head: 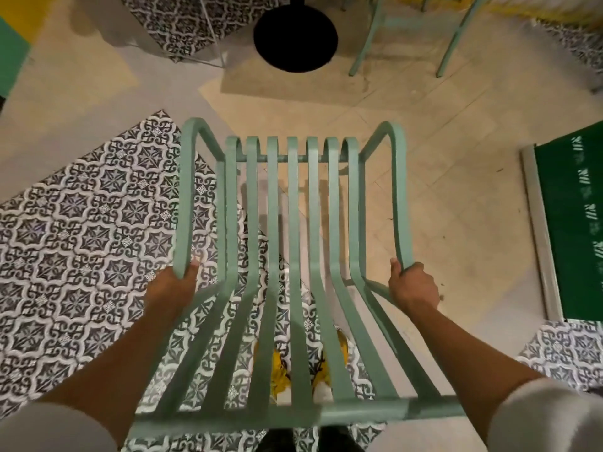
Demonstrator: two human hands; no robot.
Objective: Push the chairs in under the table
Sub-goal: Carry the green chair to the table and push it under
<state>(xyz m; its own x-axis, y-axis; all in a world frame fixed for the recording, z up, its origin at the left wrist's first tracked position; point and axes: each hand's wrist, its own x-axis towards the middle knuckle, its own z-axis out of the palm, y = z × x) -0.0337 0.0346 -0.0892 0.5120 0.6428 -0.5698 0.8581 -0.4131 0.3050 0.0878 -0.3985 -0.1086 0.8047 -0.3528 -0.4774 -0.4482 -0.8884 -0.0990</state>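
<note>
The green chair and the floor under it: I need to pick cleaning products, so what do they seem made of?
The chair looks like painted metal: thin bent slats, tubular arms, an even matte sage coat. The floor seems tiled: patterned dark-and-white tiles beside plain beige ones with faint joints, possibly ceramic.

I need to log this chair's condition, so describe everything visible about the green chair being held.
The chair is pale green, apparently painted metal. Seven long slats run from the top rail near the camera down the back, along the seat, and curl over its front edge. A looped armrest stands on each side. The left hand grips the left armrest, the right hand the right one. It faces the black table base over patterned and beige floor.
</note>
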